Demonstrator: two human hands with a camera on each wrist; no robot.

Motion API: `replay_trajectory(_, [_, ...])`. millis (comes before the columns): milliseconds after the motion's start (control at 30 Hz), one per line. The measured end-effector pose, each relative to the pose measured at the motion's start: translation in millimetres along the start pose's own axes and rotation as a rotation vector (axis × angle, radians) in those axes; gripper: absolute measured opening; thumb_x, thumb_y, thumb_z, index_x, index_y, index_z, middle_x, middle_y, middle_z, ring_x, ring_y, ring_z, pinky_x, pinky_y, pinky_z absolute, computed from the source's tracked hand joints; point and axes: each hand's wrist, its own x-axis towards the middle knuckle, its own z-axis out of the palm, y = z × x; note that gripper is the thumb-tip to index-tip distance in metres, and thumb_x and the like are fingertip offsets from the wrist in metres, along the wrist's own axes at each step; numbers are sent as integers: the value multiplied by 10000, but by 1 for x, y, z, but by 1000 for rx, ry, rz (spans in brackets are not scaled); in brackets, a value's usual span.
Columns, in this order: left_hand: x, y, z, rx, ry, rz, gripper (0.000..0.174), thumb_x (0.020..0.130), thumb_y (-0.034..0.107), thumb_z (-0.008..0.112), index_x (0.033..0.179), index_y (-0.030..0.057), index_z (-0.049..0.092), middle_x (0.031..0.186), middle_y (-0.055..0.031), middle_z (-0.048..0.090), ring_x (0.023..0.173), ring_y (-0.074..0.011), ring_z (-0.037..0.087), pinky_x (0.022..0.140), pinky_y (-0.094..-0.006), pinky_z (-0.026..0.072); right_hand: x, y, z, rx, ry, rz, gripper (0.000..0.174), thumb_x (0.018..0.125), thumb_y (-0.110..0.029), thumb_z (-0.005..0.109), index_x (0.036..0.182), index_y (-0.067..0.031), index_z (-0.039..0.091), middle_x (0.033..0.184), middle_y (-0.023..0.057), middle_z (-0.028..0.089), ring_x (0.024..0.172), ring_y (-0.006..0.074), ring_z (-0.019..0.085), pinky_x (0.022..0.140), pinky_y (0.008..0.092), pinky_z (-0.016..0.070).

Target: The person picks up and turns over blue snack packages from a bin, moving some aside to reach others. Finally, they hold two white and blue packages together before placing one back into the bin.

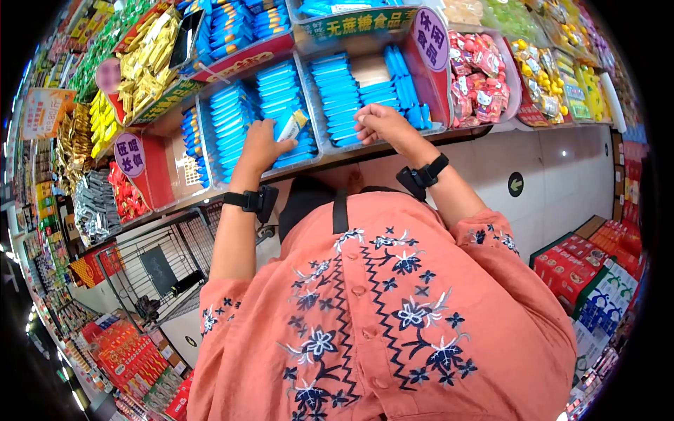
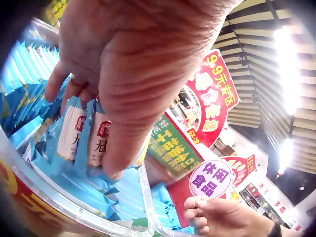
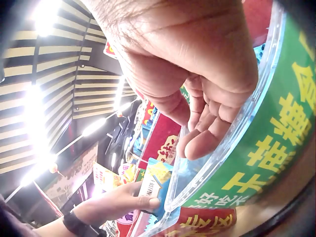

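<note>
Pinching packets [image 2: 69, 136] between thumb and fingers, likely to keep them together, the left hand [image 1: 262, 145] has a bin [image 2: 118, 226] below its fingertips, while the right hand [image 1: 390, 129], loosely curled, holds nothing

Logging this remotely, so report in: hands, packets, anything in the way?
Left hand grips blue packets. Right hand holds nothing, near the neighbouring bin. Clear divider between hands.

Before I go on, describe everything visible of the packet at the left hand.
The packet is slim and blue, its wrapper shiny like plastic film, with a white panel bearing dark print, plus yellow artwork. The left hand grips it, tilted, over similar blue packets in a clear-walled bin.
</note>
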Motion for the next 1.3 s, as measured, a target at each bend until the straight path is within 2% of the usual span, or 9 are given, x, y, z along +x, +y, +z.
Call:
replay_trajectory(100, [-3, 0, -4, -98, 30, 26, 727, 705, 351, 855, 1216, -79, 567, 1172, -303, 580, 1076, -435, 571, 940, -454, 478, 0, 0, 2, -6, 23, -4, 264, 998, -216, 557, 1144, 1, 592, 986, 94, 649, 803, 158, 656, 704, 288, 569])
replay_trajectory(267, [-8, 16, -11, 57, 277, 90, 586, 703, 204, 845, 1154, -30, 554, 1088, -240, 548, 1002, -422, 577, 857, -458, 510, 5, 7, 2, 0, 64, -4, 245, 984, -191, 550, 1134, -2, 590, 987, 101, 651, 775, 165, 666, 656, 285, 569])
replay_trajectory(367, [-5, 7, -1, 99, 240, 133, 651, 728, 267, 844, 1205, -55, 538, 1129, -251, 547, 1039, -416, 571, 899, -445, 497, 7, 9, 5, -47, 100, -6, 244, 982, -185, 542, 1134, 0, 590, 991, 109, 656, 763, 169, 670, 643, 287, 569])
replay_trajectory(567, [-5, 6, 14, 92, 278, 170, 679, 734, 290, 847, 1219, -61, 526, 1077, -245, 569, 1003, -410, 574, 859, -459, 498, 8, 7, 12, -100, 173, -9, 253, 982, -197, 535, 1128, 1, 594, 984, 117, 662, 749, 173, 676, 604, 290, 559])
replay_trajectory(933, [1, -4, 9, 103, 269, 198, 571, 712, 275, 844, 1113, -5, 548, 1015, -197, 606, 934, -391, 607, 782, -495, 512, 9, 6, 27, -122, 350, -56, 225, 989, -189, 525, 1088, -4, 606, 913, 93, 660, 702, 161, 666, 568, 277, 535])
replay_trajectory(1033, [1, -3, 8, -118, 287, 88, 598, 744, 307, 823, 1148, -40, 552, 1079, -234, 630, 985, -403, 625, 832, -473, 513, 7, 5, 29, -119, 377, -52, 221, 991, -194, 535, 1085, -6, 605, 900, 87, 659, 693, 155, 662, 564, 272, 532])
replay_trajectory(1133, [-2, -3, -10, -524, 89, -93, 643, 794, 368, 788, 1195, -75, 553, 1111, -251, 648, 991, -363, 653, 853, -432, 514, 9, 0, 34, -129, 382, -58, 223, 992, -202, 547, 1085, -7, 602, 903, 87, 660, 696, 153, 662, 565, 273, 529])
replay_trajectory(1267, [-6, -3, -30, -1006, -70, -177, 672, 858, 435, 745, 1257, -70, 549, 1064, -139, 667, 909, -193, 642, 798, -330, 516, 14, -15, 53, -158, 297, -68, 281, 988, -255, 573, 1114, -4, 598, 934, 101, 668, 741, 166, 675, 599, 278, 535])
replay_trajectory(1300, [-7, -2, -31, -1083, -109, -206, 681, 863, 437, 742, 1271, -69, 540, 1077, -132, 665, 918, -186, 640, 799, -323, 517, 15, -21, 60, -141, 243, -46, 331, 993, -291, 573, 1157, -3, 583, 954, 104, 663, 762, 172, 672, 633, 286, 543])
